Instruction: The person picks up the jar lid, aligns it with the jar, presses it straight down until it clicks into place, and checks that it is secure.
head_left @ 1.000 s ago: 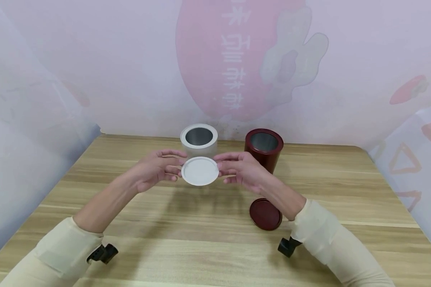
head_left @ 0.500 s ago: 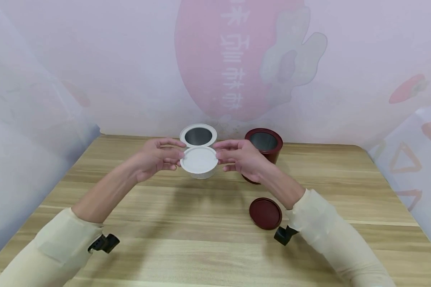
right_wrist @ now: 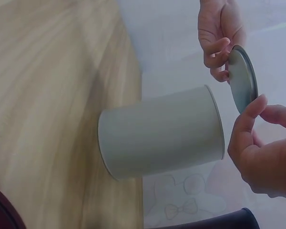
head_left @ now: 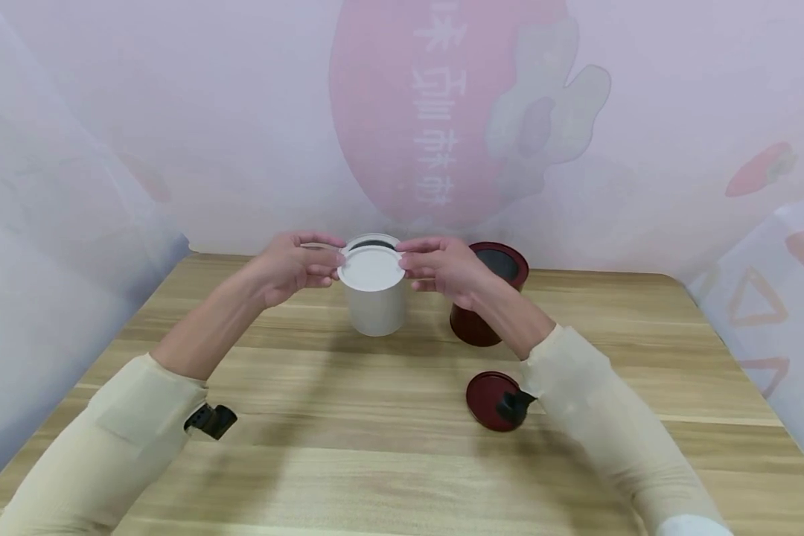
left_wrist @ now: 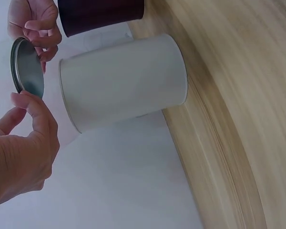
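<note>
- From my head cam the round white lid covers most of the white cylindrical tin's mouth.
- My right sleeve hides part of the dark red round lid.

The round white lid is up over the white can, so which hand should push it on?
Probably both equally: the left hand and right hand pinch opposite edges of the round white lid, held just above the white cylindrical can. For the dark red lid, the right is nearer.

A light wooden table stands against a pale pink printed backdrop bearing a large red strawberry.
</note>
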